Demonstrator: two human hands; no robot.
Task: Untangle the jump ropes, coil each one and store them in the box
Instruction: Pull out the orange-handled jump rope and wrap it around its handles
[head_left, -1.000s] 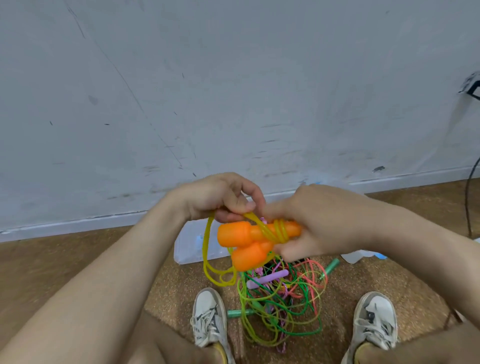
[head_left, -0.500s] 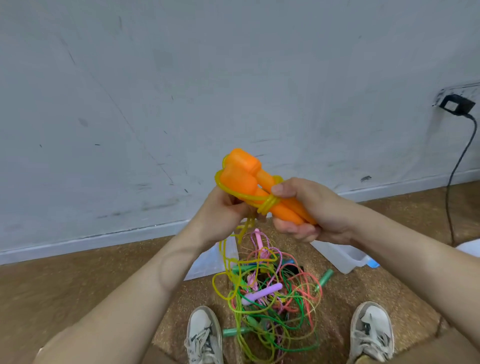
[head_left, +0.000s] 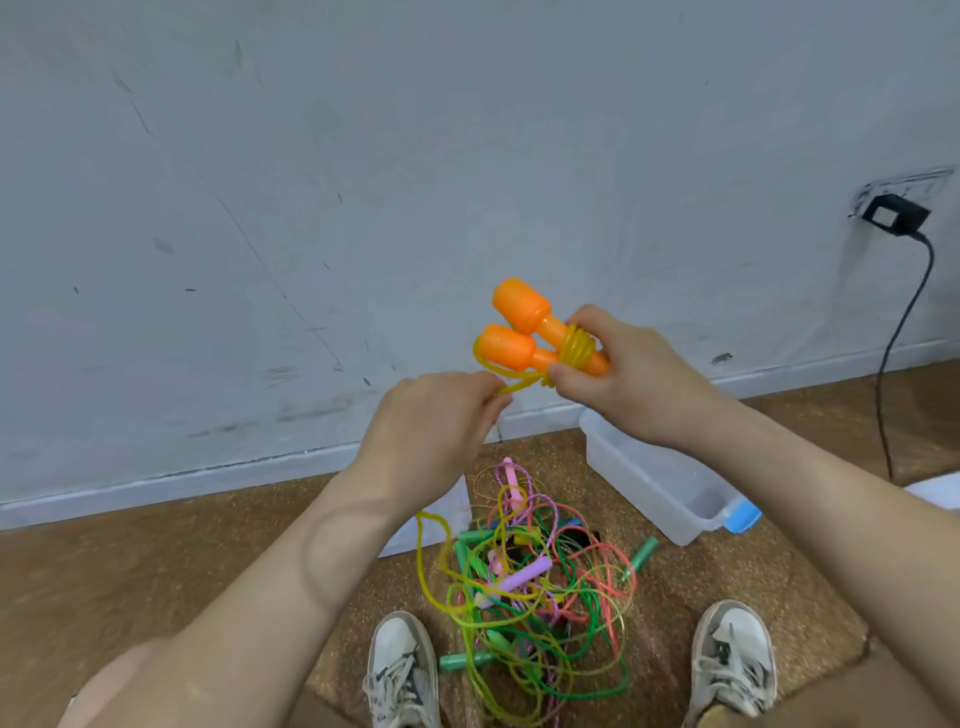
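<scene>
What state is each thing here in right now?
orange handles: side by side, held up.
yellow rope: wound round the handles, one strand stretched sideways.
right hand: grips the handles.
left hand: pinches the rope strand.
rope pile: tangled.
box: open, upright.
charger: plugged in.

Tangle of ropes (head_left: 535, 587) on the floor (head_left: 156, 561) between two shoes (head_left: 400, 670), box (head_left: 660, 483) behind-right, perhaps its lid (head_left: 454, 499) behind-left.
</scene>
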